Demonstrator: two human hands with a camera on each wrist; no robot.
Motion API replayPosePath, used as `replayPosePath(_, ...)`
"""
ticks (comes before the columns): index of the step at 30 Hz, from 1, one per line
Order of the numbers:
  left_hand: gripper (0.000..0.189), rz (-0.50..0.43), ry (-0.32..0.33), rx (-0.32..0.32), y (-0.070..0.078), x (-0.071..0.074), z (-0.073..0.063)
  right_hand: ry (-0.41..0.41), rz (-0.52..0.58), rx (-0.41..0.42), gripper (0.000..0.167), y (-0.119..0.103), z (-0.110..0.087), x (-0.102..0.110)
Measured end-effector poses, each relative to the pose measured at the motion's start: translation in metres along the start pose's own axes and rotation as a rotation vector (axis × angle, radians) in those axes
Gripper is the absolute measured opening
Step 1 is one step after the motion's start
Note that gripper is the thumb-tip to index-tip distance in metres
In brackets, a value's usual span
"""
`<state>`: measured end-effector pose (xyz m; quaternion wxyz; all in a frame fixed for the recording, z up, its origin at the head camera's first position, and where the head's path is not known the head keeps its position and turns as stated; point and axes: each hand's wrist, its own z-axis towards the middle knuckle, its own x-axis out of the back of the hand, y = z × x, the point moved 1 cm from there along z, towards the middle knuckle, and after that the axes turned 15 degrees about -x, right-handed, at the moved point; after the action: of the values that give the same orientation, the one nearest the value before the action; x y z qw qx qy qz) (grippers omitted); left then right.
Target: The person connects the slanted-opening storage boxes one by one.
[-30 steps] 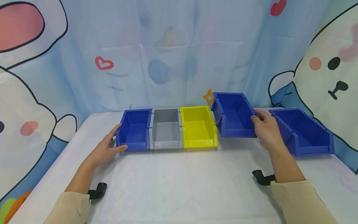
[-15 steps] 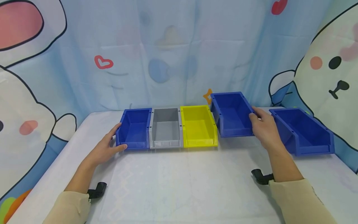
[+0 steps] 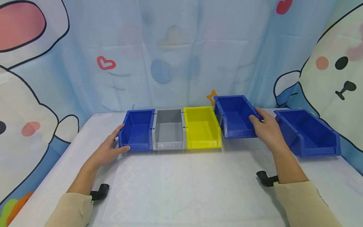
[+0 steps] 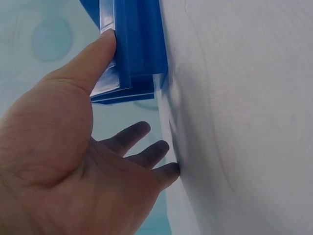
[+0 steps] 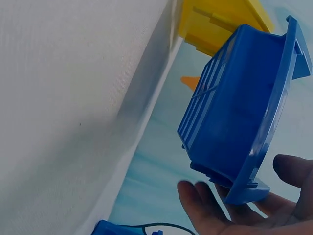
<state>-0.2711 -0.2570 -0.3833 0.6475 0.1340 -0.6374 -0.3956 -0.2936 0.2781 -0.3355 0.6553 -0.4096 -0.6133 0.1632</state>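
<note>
Pale-blue printed backdrop [image 3: 170,78] rises beyond both grips. White-covered table [image 3: 181,186] extends beneath them. Rightmost blue bin [image 3: 307,135] sits just to the right of the grip of the right hand [image 3: 267,127]. Raised blue bin [image 3: 235,116] lies immediately left of that grip; the right hand is grasping it by its right-hand wall. Head view shows its interior; right wrist view alone discloses its ribbed underside, clear of the tabletop. Its long axis runs away from the person, low front lip facing the wearer. Whether it touches the yellow bin [image 3: 202,126], next to the left of the grip, cannot be determined. Farther left stand the gray bin [image 3: 169,127] and left blue bin [image 3: 137,129], side by side in a row with the yellow one. Left hand [image 3: 106,151] is not clenched: its thumb rests on the left blue bin's front lip. Left wrist view adds three fingers extended below that bin, obscured in head view. Black wrist fitting [image 3: 100,192] projects behind the left-hand contact.
</note>
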Motion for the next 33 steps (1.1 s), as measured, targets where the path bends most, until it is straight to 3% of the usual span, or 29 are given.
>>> replayPosePath(4,0.094,0.001,0.003,-0.011,-0.001,0.000,0.001,0.124,-0.038,0.089,0.066,-0.003,-0.004,0.002)
replayPosePath(8,0.095,0.000,0.006,-0.012,-0.001,0.001,0.002,0.235,-0.065,0.281,0.061,-0.009,-0.012,0.001)
replayPosePath(11,0.095,-0.004,0.009,-0.011,-0.002,0.002,0.002,0.234,-0.092,0.444,0.058,-0.016,-0.016,-0.004)
replayPosePath(14,0.095,-0.012,0.009,-0.014,-0.004,0.002,0.001,0.147,-0.114,0.551,0.057,-0.022,-0.018,-0.011)
replayPosePath(18,0.095,-0.025,0.008,-0.022,-0.005,0.000,0.001,-0.024,-0.181,0.564,0.063,-0.028,-0.019,-0.020)
replayPosePath(21,0.095,-0.027,0.009,-0.020,-0.006,-0.001,0.001,-0.098,-0.257,0.552,0.065,-0.030,-0.019,-0.025)
replayPosePath(33,0.095,-0.026,0.007,-0.020,-0.005,0.000,0.002,-0.183,-0.327,0.540,0.061,-0.036,-0.015,-0.033)
